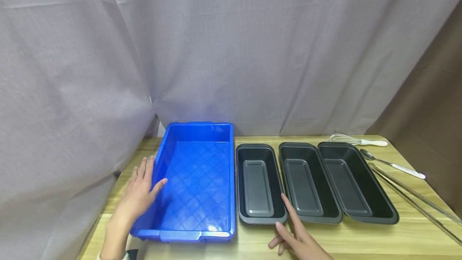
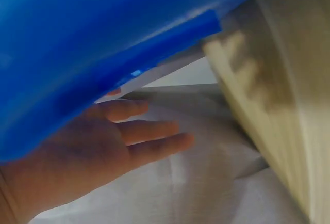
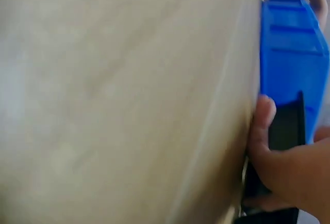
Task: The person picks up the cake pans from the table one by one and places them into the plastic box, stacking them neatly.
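A blue plastic bin [image 1: 196,179] stands on the left part of the wooden table. My left hand [image 1: 138,193] is at its left rim, fingers straight and spread, the thumb reaching over the rim; in the left wrist view the hand [image 2: 98,144] lies partly behind the bin's wall [image 2: 77,38]. To the right of the bin sits a black loaf pan [image 1: 258,187]. My right hand [image 1: 297,234] is by its near right corner with the index finger extended, holding nothing that I can see. In the right wrist view its thumb [image 3: 263,126] is beside the pan's dark end.
Two more black loaf pans, a middle one [image 1: 302,187] and a right one [image 1: 350,187], stand in a row. Farther right lie a whisk [image 1: 361,141], a spoon [image 1: 393,164] and long metal tongs [image 1: 415,196]. A grey curtain [image 1: 231,51] hangs behind the table.
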Action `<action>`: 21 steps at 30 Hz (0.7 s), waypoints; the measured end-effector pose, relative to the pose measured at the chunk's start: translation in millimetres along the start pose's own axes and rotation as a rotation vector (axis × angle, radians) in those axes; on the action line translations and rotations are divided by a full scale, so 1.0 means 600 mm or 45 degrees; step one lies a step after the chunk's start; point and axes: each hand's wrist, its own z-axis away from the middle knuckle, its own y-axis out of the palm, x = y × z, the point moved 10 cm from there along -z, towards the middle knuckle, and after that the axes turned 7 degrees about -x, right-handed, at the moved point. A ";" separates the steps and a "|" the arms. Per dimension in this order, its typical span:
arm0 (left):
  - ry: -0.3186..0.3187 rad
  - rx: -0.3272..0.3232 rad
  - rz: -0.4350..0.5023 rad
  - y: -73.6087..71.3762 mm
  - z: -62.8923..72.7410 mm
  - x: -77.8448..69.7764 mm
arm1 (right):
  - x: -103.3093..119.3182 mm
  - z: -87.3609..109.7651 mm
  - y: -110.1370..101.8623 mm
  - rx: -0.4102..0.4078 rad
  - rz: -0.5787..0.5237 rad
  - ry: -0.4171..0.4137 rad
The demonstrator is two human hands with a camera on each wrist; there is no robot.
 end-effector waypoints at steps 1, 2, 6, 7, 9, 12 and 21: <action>-0.004 0.009 0.007 0.002 -0.002 0.004 | 0.001 -0.006 -0.002 -0.032 0.002 -0.006; -0.012 0.025 0.015 0.006 -0.002 0.008 | 0.003 -0.012 -0.003 -0.054 0.014 -0.022; -0.019 0.057 0.072 0.023 -0.005 0.017 | -0.001 -0.029 -0.015 -0.217 -0.046 0.022; -0.021 0.061 0.093 0.026 -0.005 0.018 | -0.001 -0.032 -0.017 -0.255 -0.063 0.018; -0.020 0.060 0.133 0.029 -0.006 0.017 | -0.001 -0.035 -0.023 -0.329 -0.090 0.009; -0.029 0.048 0.171 0.029 -0.006 0.018 | 0.000 -0.038 -0.026 -0.395 -0.091 -0.030; -0.045 0.062 0.177 0.033 -0.006 0.020 | -0.008 -0.058 -0.023 -0.449 -0.049 0.045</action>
